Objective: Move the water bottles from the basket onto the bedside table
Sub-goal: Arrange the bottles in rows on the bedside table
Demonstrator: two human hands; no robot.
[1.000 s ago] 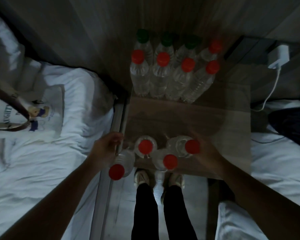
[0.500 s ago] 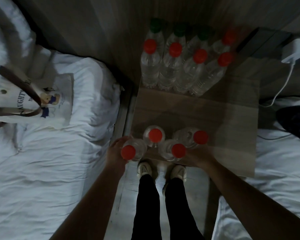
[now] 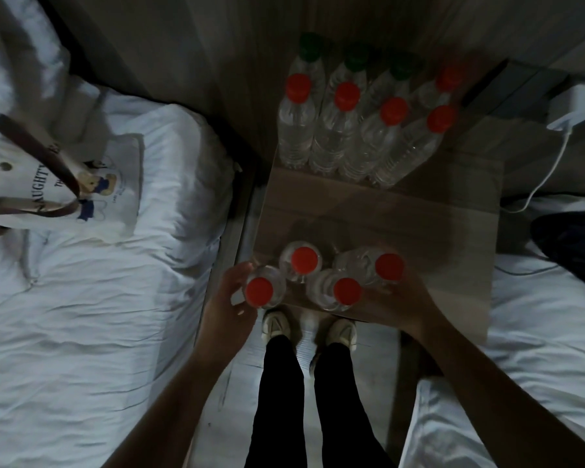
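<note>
The person stands at the near edge of the table [image 3: 419,214], between two beds. Four red-capped bottles stand in a group at that near edge, toward its left corner. A second ago the leftmost bottle [image 3: 262,291] leaned out over the left edge, held tilted above the gap beside the bed [image 3: 98,298]. Now it stands upright on the table, touching its neighbour, so the group is closed up.

The left hand [image 3: 232,298] is curled loosely around the left side of this bottle; the fingers are half open and touch its wall, with the thumb near the cap. The right hand [image 3: 402,298] is cupped against the right side of the right bottle [image 3: 375,265], but its fingers are hidden behind the bottles, so how firmly it grips cannot be told.

At the far edge eight more bottles stand in two rows, some with green caps. A bag [image 3: 48,184] lies on the left bed; whether it is the basket, and whether bottles remain in it, cannot be seen.

Probably this batch is now delivered, and both hands only steady the group. The near bottles stand close to the edge, so a careless release could tip one down to the floor.
</note>
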